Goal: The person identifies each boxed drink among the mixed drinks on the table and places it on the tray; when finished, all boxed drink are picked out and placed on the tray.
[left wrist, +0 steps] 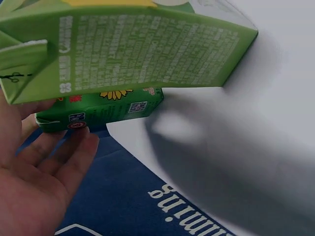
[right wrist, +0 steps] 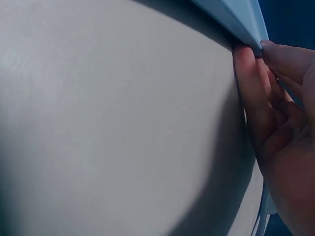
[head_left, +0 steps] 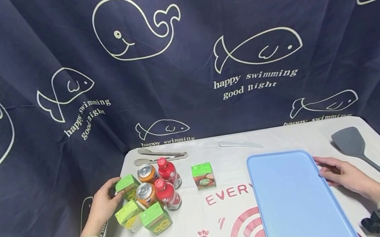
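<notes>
blue tray (head_left: 294,201) edge pinched in right hand (head_left: 348,177)

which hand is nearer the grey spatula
Right. The right hand pinches the right edge of the blue tray, just left of the grey spatula; the left hand is well left of both, at a green carton.

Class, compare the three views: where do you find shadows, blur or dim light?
Head: bright, the blue tray crisply outlined; left wrist: a broad, blurry-edged shadow across the white tablecloth, small print on the near carton unclear; right wrist: dimmer, greyish, a dark shadow beside the right hand.
</notes>
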`<state>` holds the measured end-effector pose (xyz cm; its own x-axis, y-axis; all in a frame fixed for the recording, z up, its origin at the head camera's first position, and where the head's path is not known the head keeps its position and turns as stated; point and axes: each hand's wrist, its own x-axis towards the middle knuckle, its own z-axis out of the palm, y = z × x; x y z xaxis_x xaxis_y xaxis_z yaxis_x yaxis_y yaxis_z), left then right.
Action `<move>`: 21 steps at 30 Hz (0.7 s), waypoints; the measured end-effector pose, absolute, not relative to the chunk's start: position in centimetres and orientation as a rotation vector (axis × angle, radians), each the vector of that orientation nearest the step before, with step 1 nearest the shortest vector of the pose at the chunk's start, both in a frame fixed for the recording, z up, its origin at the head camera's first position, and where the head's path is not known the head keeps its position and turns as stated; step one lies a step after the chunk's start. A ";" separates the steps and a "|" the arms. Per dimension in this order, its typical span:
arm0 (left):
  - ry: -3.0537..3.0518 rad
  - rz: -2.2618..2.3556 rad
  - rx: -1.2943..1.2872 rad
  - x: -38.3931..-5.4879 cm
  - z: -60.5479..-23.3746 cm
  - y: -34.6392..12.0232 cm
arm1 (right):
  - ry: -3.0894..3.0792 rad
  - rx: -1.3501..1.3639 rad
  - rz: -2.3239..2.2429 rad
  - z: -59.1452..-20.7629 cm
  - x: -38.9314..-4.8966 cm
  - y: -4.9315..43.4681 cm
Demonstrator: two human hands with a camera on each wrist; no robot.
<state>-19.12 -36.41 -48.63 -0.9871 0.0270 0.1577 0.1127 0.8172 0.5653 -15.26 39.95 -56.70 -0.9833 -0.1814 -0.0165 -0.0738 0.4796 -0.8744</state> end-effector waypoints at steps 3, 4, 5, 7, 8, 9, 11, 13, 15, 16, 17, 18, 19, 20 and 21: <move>-2.854 -0.954 -0.098 -19.2 -48.8 -36.6 | 2.614 -0.235 -1.536 -56.8 -15.3 40.0; -2.854 -0.973 -0.093 -19.2 -48.8 -36.6 | 2.611 -0.234 -1.540 -56.8 -15.3 40.0; -2.852 -0.990 -0.089 -19.2 -48.8 -36.6 | 2.607 -0.229 -1.543 -56.9 -15.3 40.0; -2.851 -1.017 -0.078 -19.2 -48.9 -36.6 | 2.594 -0.220 -1.550 -57.0 -15.3 40.2; -2.849 -1.029 -0.082 -19.2 -49.0 -36.6 | 2.585 -0.219 -1.552 -57.1 -15.3 40.3; -2.846 -1.042 -0.078 -19.2 -49.0 -36.6 | 2.575 -0.213 -1.559 -57.2 -15.3 40.4; -2.840 -1.064 -0.077 -19.2 -49.0 -36.5 | 2.558 -0.198 -1.566 -57.4 -15.3 40.6; -2.830 -1.081 -0.078 -19.2 -49.1 -36.6 | 2.546 -0.193 -1.573 -57.5 -15.4 40.7; -2.818 -1.099 -0.076 -19.3 -49.2 -36.7 | 2.538 -0.185 -1.571 -57.6 -15.4 40.8; -2.811 -1.108 -0.076 -19.3 -49.3 -36.7 | 2.535 -0.182 -1.569 -57.6 -15.4 40.8; -2.805 -1.118 -0.074 -19.4 -49.4 -36.8 | 2.533 -0.175 -1.570 -57.6 -15.4 40.8; -2.801 -1.128 -0.071 -19.4 -49.5 -36.8 | 2.529 -0.180 -1.569 -57.6 -15.4 40.8; -2.795 -1.140 -0.065 -19.4 -49.6 -36.8 | 2.527 -0.176 -1.567 -57.6 -15.4 40.7; -2.789 -1.153 -0.061 -19.4 -49.7 -36.8 | 2.526 -0.176 -1.565 -57.5 -15.4 40.7; -2.783 -1.167 -0.054 -19.4 -49.7 -36.9 | 2.528 -0.172 -1.567 -57.5 -15.4 40.6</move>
<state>-19.40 -36.86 -49.75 -0.9918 -0.0149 0.1272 0.0803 0.7013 0.7083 -15.41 40.65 -57.51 -0.9801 -0.1828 -0.0771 -0.0123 0.4437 -0.8961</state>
